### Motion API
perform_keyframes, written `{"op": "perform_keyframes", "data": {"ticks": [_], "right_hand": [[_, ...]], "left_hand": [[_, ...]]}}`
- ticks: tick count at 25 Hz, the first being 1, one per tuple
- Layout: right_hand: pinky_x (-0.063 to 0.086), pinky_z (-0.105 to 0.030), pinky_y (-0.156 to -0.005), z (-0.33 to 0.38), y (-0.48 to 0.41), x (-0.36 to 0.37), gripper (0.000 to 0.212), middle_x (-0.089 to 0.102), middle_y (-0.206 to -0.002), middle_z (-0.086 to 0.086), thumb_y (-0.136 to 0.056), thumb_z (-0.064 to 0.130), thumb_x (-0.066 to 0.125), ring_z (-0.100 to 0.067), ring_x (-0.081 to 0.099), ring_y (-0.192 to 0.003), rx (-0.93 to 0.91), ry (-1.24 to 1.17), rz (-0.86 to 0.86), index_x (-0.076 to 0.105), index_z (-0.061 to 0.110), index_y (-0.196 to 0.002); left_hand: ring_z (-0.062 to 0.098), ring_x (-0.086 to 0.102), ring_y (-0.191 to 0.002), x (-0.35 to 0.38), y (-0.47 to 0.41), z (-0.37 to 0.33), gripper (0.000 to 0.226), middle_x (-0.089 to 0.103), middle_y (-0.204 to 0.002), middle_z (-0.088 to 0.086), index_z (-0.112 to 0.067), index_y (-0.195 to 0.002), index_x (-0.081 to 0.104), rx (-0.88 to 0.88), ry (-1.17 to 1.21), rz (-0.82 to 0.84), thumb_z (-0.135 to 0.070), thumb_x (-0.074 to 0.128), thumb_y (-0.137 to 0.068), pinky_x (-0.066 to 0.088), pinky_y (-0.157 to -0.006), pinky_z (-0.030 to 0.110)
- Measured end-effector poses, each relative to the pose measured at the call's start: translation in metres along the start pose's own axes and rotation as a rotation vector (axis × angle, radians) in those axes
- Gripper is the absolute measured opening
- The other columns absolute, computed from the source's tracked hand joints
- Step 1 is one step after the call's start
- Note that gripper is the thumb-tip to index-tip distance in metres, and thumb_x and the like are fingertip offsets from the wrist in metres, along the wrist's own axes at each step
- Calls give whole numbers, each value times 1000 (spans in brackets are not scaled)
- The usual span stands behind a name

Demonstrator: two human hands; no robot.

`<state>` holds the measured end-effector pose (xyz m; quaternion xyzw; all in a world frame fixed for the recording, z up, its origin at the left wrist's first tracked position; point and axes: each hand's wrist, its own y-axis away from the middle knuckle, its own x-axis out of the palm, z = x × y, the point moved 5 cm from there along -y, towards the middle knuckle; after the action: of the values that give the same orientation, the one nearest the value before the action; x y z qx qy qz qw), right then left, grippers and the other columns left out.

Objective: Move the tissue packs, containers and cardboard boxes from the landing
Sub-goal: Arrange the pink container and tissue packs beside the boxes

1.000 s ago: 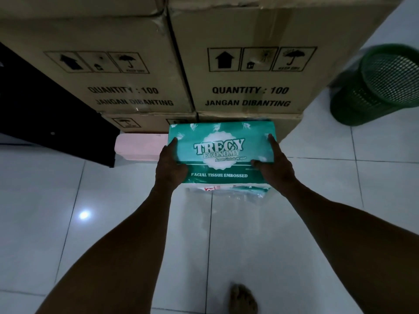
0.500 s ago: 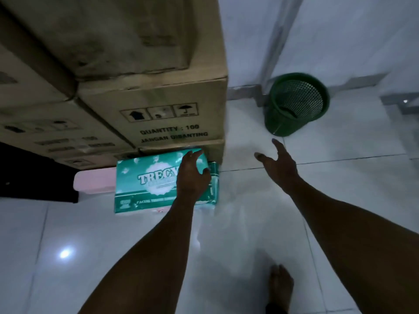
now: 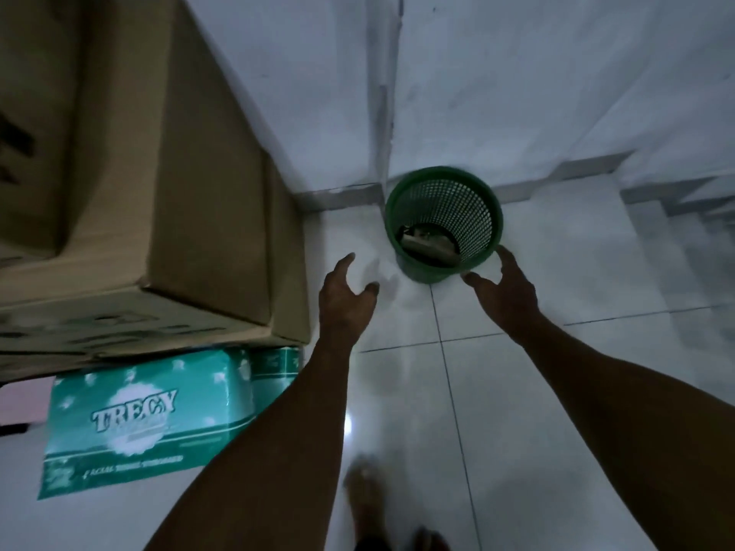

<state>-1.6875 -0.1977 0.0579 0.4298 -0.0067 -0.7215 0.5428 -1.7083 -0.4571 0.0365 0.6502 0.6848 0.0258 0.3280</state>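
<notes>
1. On the white tiled floor (image 3: 557, 411), lower left of my feed: one green "TRECY" tissue pack (image 3: 139, 419), lying flat with its printed face up. Its far edge is tucked under the cardboard stack.
2. Second green tissue pack (image 3: 274, 361), just beside the first on its right. Only a narrow strip shows between the cardboard and the left forearm.
3. Large cardboard box (image 3: 191, 173), plain brown, filling the upper left. It sits on a lower cardboard box (image 3: 119, 332) with blurred black printing.
4. Pink object (image 3: 20, 399), at the left edge beside the first pack. I cannot tell what it is.
5. Green mesh wastebasket (image 3: 469, 216), upright on the floor against the white wall (image 3: 557, 73). A dark item (image 3: 427, 244) lies in its bottom, unidentifiable.
6. Left hand (image 3: 346, 300): empty, fingers spread and loosely extended, raised over the floor between the box stack and the wastebasket.
7. Right hand (image 3: 505, 288): empty, fingers spread, at the wastebasket's near right side. I cannot tell whether the fingertips touch its rim.
8. Bare foot (image 3: 366, 495), blurred, on the tiles at the bottom centre.
</notes>
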Motion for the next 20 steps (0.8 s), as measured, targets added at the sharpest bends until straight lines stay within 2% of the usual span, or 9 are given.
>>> {"op": "perform_keyframes", "data": {"ticks": [6,8,10,12,15,18,20], "right_hand": [[38,-44,-107,-7,-106,-18,81,37,-154,-13,-91,27,68,-33,39,-137,5,-14,-19,20,21,-156],[43,-42,-100,-8,-139,-8,80,41,-151,-13,-91,20,67,-35,44,-133,-7,-19,3,20,21,-156],[52,-43,-91,-14,-167,2,76,49,-143,-11,-90,12,66,-36,54,-122,-64,61,6,24,19,-153],[57,-51,-81,-21,-189,15,76,52,-138,-9,-87,6,64,-35,59,-115,-106,112,34,24,19,-151],[59,-49,-72,-28,-198,21,79,56,-133,-10,-84,-6,52,-32,62,-105,-137,121,4,22,21,-152],[59,-49,-73,-27,-183,23,80,56,-134,-11,-86,-8,49,-25,60,-98,-129,86,9,21,23,-154],[60,-51,-70,-18,-166,38,81,55,-133,-11,-87,-6,51,-26,62,-97,-105,39,94,20,26,-155]], "left_hand": [[24,40,-137,64,-71,-23,74,40,-151,7,-33,-151,33,-42,15,63,-18,68,-88,37,-113,40],[26,36,-141,81,-92,-23,77,34,-156,7,-34,-153,27,-58,49,70,-17,67,-90,36,-115,41],[27,40,-138,99,-113,-18,78,37,-154,8,-32,-154,25,-101,92,56,-14,67,-91,40,-111,38],[24,53,-126,112,-126,-13,79,51,-141,9,-30,-154,28,-129,140,16,-6,66,-89,49,-103,40],[18,62,-103,121,-127,-10,75,64,-110,0,-25,-149,38,-123,167,-64,5,60,-84,58,-88,42],[14,62,-96,110,-117,-8,66,64,-101,-5,-22,-144,45,-146,193,-108,3,61,-85,58,-87,38],[17,62,-98,86,-112,0,58,65,-104,-2,-21,-140,50,-172,175,-144,1,59,-86,58,-89,40]]}}
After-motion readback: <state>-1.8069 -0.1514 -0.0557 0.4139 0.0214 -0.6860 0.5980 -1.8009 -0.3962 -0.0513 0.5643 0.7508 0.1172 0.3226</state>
